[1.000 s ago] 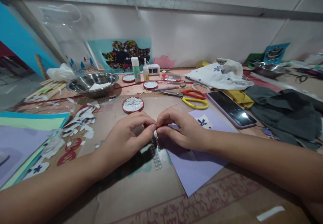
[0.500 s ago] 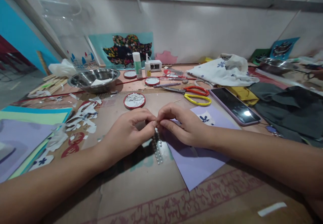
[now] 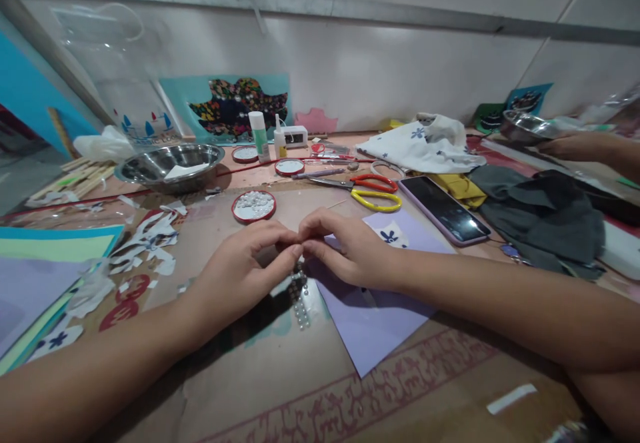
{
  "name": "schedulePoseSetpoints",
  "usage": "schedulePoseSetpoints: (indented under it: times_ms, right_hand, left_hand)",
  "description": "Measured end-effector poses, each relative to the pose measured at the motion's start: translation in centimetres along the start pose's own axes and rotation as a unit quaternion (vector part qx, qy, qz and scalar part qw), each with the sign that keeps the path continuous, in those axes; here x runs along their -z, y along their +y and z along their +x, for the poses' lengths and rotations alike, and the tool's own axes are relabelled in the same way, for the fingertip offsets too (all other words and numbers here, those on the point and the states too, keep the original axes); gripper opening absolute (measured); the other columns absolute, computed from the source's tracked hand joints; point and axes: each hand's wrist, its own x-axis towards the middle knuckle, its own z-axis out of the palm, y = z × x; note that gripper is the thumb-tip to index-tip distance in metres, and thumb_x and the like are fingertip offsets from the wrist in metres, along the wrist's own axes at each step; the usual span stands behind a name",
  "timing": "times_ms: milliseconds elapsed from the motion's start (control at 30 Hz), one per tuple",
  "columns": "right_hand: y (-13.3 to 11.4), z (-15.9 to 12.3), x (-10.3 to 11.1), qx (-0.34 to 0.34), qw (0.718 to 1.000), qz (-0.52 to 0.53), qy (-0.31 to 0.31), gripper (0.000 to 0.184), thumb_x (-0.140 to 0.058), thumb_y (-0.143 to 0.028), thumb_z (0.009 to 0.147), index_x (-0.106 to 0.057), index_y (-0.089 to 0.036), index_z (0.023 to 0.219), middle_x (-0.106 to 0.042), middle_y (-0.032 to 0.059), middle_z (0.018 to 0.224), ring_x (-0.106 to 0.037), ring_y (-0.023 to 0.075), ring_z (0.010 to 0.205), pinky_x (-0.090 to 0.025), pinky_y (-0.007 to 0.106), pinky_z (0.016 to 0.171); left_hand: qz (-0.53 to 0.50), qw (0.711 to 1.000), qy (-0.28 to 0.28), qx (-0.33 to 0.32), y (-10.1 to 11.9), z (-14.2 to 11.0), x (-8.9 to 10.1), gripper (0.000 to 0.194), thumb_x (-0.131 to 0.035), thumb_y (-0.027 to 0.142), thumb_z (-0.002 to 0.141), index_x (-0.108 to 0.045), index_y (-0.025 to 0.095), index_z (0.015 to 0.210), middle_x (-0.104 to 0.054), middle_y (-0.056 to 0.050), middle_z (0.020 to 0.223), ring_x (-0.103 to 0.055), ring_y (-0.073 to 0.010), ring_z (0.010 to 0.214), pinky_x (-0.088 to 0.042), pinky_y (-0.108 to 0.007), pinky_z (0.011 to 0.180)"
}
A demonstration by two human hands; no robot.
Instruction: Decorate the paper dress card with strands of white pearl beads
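My left hand (image 3: 240,273) and my right hand (image 3: 350,246) meet fingertip to fingertip in a pinch over the brown cardboard. Both are closed on the top of a strip of pearl beads (image 3: 300,300), which hangs down from the fingers onto a clear backing. A lilac paper sheet (image 3: 373,320) lies under my right hand, with a white cut-out bearing a blue flower (image 3: 389,235) on it. Just beyond my hands sits a red-rimmed lid of white beads (image 3: 253,205).
Orange and yellow scissors (image 3: 373,190), a phone (image 3: 443,210), a steel bowl (image 3: 167,166), glue bottles (image 3: 260,136), paper scraps (image 3: 147,240) and coloured sheets (image 3: 35,263) surround me. Dark cloth (image 3: 545,220) lies at right. Another person's hand (image 3: 570,144) reaches in at far right.
My hands have kept the same pinch on the bead strip. The view has swung slightly right, and another person's hand has come into sight at the far right.
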Motion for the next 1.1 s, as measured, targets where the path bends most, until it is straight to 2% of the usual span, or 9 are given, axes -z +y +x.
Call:
schedulePoseSetpoints:
  times_ms: [200,433,733,900,1100]
  right_hand:
    - [0.32,0.03,0.12,0.035,0.999,0.017,-0.006,0.01,-0.05,-0.012,0.095,-0.056,-0.019,0.098,-0.068,0.001,0.086,-0.062,0.0122,0.074,-0.048,0.023,0.068]
    - [0.33,0.1,-0.04,0.014,0.999,0.031,0.011,0.008,-0.05,-0.016,0.097,-0.055,-0.02,0.1,-0.066,0.0002,0.085,-0.062,0.0127,0.075,-0.049,0.025,0.07]
    - [-0.14,0.11,0.03,0.017,0.998,0.054,-0.01,0.01,-0.045,-0.013,0.098,-0.05,-0.021,0.102,-0.064,-0.0007,0.085,-0.062,0.011,0.074,-0.049,0.024,0.069]
    - [-0.14,0.07,-0.04,0.022,0.999,0.039,-0.017,0.011,-0.047,-0.014,0.096,-0.05,-0.021,0.104,-0.065,0.0014,0.09,-0.063,0.0124,0.077,-0.05,0.025,0.07]
    - [-0.11,0.17,-0.01,0.02,0.999,0.036,-0.019,0.011,-0.047,-0.013,0.096,-0.05,-0.02,0.103,-0.066,0.0017,0.09,-0.063,0.0129,0.077,-0.05,0.025,0.07]
  left_hand:
    - [-0.016,1.0,-0.013,-0.02,-0.5,-0.04,0.1,0.019,-0.057,0.032,0.097,-0.072,0.023,0.091,-0.071,0.0,0.09,-0.065,-0.0158,0.087,-0.049,-0.028,0.083]
    - [-0.005,1.0,-0.005,-0.016,0.05,0.07,0.03,0.019,-0.053,0.028,0.097,-0.07,0.022,0.091,-0.071,0.001,0.091,-0.064,-0.0158,0.088,-0.049,-0.029,0.084]
    - [-0.025,0.999,-0.015,0.017,0.22,0.28,0.29,0.017,-0.053,0.026,0.092,-0.067,0.022,0.083,-0.068,0.003,0.081,-0.062,-0.0137,0.078,-0.048,-0.026,0.074]
    - [0.003,1.0,-0.022,0.004,0.29,0.2,0.2,0.018,-0.054,0.023,0.089,-0.065,0.02,0.074,-0.065,0.003,0.075,-0.06,-0.0127,0.074,-0.046,-0.025,0.072]
    - [0.003,1.0,-0.027,-0.008,0.21,0.29,0.13,0.02,-0.053,0.023,0.089,-0.068,0.019,0.076,-0.068,0.0,0.081,-0.063,-0.014,0.08,-0.047,-0.026,0.076]
